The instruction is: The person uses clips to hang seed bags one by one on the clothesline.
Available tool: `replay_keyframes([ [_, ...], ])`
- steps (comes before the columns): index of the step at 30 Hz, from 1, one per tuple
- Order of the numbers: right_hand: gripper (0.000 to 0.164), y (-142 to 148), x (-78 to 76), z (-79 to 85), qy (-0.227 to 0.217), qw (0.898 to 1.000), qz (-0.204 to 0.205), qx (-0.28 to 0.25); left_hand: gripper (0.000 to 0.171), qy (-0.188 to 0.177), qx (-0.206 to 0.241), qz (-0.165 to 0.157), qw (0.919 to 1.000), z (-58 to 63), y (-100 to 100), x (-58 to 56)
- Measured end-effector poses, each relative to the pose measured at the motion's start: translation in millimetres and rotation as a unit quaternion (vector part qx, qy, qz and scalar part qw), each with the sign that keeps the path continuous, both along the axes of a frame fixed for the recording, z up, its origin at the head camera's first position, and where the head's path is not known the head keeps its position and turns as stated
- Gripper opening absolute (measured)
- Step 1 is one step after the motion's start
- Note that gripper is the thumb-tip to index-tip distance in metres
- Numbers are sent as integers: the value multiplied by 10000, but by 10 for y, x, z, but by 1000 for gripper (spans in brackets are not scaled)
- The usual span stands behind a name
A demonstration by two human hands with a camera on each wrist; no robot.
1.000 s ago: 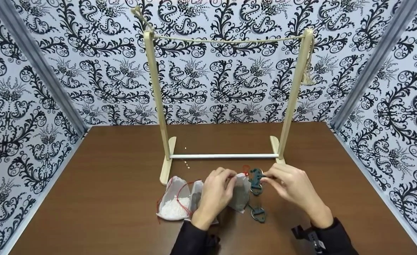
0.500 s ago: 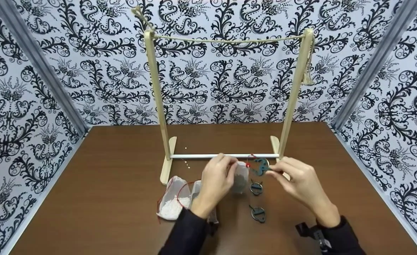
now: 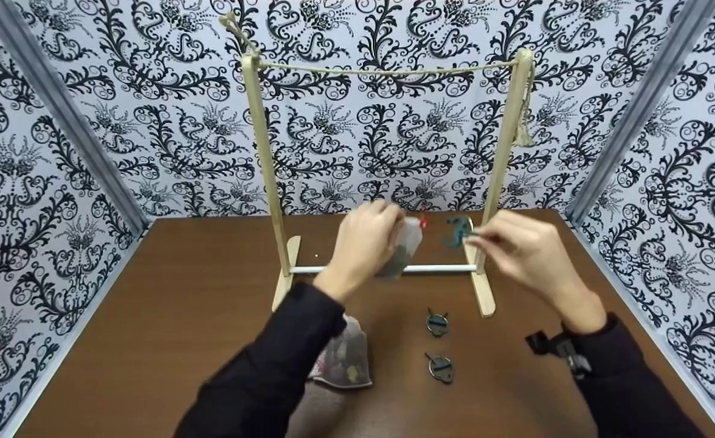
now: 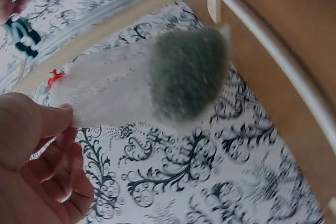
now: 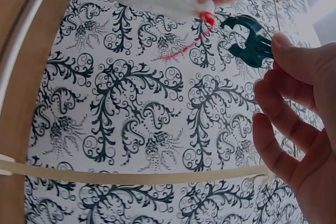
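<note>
My left hand (image 3: 363, 243) pinches the top edge of a sheer white drawstring pouch (image 4: 110, 85) between thumb and fingers. Green dried herb bulges in its far end, and a red cord is bunched at its mouth. The pouch hangs over the table, overlapping the stand's white crossbar in the head view. To its right, my right hand (image 3: 521, 252) holds a dark teal spring clip (image 5: 249, 40) by its handles, with the curved jaws pointing toward the pouch. A gap shows between clip and pouch.
A wooden stand (image 3: 262, 158) with a rope (image 3: 388, 72) strung between its posts faces me. Two more ringed clips (image 3: 437, 323) lie on the brown table (image 3: 181, 316). A filled pouch (image 3: 346, 359) sits beside my left sleeve, which hides other pouches. Patterned walls enclose the table.
Both hands have risen from the table toward the stand, the left with the herb pouch and the right with a clip. One clip has parted from the others, which stay on the table.
</note>
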State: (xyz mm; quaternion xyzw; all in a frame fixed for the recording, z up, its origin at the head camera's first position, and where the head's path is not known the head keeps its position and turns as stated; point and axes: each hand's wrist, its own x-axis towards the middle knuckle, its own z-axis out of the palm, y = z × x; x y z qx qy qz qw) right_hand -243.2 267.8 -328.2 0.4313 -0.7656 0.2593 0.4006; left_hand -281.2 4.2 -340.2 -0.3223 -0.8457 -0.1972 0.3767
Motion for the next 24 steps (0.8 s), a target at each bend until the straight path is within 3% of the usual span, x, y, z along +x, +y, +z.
replay_keyframes([
  [4, 14, -2, -85, 210, 133, 9993, -302, 197, 6, 67, -248, 10, 9997, 271, 56, -116],
  [7, 11, 10, -147, 359, 122, 9985, -457, 270, 8, -180, -255, 62, 9995, 465, 114, -195],
  [16, 11, 17, -405, 667, 391, 9979, -488, -197, 13, -1297, 581, 375, 9891, 923, 285, -382],
  [24, 12, 35, -524, 972, 488, 9932, -975, 406, 17, -1666, 1077, 545, 9786, 1207, 368, -515],
])
